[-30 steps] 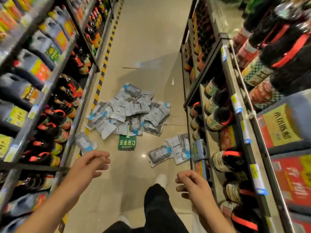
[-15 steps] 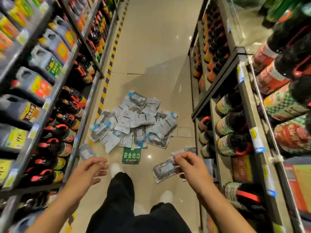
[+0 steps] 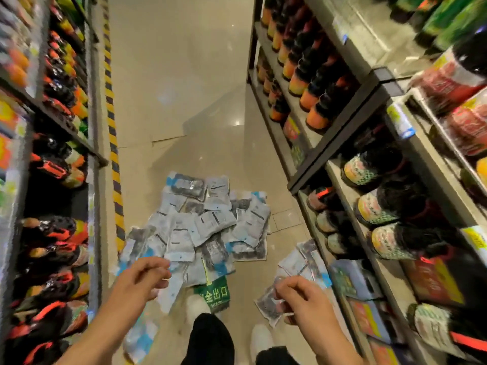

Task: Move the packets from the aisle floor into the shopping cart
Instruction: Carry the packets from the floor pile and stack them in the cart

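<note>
Dozens of packets (image 3: 208, 225) lie heaped on the beige aisle floor (image 3: 184, 88) between the two shelving runs, and over the last second the view has closed on them: the heap sits nearer and larger than it did a second ago, and a white shoe (image 3: 196, 302) is now planted at the green exit sign (image 3: 214, 295) set in the floor, at the heap's near edge. That reads as an approach nearly finished, with picking up not yet begun. The left shelves (image 3: 52, 154) and right shelves (image 3: 382, 193) hold dark bottles with red and orange caps, plus flat boxed goods low on the right; no shopping cart shows anywhere, so I cannot say where the packets must go or what it holds. A smaller group of packets (image 3: 305, 262) lies apart against the foot of the right shelves, and a dark-filled single packet (image 3: 266, 304) lies just below the right hand (image 3: 303, 301). That hand has dropped toward it, fingers curled, but whether it touches the packet I cannot tell from the blur. The left hand (image 3: 139, 280) hovers over the heap's near-left edge, fingers loosely curled and holding nothing. Likely the single packet goes first.
</note>
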A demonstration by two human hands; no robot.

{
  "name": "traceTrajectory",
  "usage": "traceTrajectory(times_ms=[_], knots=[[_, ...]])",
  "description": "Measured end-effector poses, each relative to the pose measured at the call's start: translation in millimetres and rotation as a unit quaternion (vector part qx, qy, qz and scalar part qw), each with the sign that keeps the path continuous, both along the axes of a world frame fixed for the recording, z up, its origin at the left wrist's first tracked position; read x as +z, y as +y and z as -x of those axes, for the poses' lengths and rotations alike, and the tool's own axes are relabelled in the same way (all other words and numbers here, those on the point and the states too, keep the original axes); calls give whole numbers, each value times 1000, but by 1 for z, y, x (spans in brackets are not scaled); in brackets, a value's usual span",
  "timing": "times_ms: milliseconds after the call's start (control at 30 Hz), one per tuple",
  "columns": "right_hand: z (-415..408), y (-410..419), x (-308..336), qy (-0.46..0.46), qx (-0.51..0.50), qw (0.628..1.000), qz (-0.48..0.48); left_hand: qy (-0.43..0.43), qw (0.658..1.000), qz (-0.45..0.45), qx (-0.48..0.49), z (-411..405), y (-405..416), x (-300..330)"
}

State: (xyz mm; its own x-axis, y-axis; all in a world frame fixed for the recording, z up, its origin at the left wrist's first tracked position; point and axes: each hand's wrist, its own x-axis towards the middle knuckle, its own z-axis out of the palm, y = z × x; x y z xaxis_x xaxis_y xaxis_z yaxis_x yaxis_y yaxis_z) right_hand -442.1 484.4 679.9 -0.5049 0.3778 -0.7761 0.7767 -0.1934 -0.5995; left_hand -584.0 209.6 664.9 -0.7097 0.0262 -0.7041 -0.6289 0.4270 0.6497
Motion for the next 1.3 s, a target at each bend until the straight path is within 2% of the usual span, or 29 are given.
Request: traceTrajectory(times_ms=[167,333,467,633,700,767,833,900,967,1000,1133,1300], knots=[[63,3,-95,-8,-47,999,2,22,992,34,-123,88,27,-105],[116,19,-254,-39,-101,994,31,19,987,59,-150,119,56,-268],[151,34,-383,-44,-129,990,38,24,970,102,-217,142,80,-393],[181,55,-513,-53,-138,989,-25,65,953,127,-268,174,115,-507],[192,63,-552,-54,-125,989,-54,112,925,166,-323,186,122,-550],[203,73,-587,-48,-139,986,-77,155,886,233,-370,199,129,-584],[212,85,-619,-56,-167,978,-109,163,867,275,-382,211,132,-612],[221,94,-643,-66,-184,974,-116,123,884,269,-363,217,131,-633],[229,103,-659,-62,-191,976,-79,85,904,249,-338,220,126,-648],[231,108,-665,-53,-199,977,-55,82,899,256,-347,222,123,-653],[230,117,-687,-49,-212,976,-8,117,818,353,-439,230,115,-664],[222,120,-684,-59,-205,973,88,50,865,323,-381,230,114,-663]])
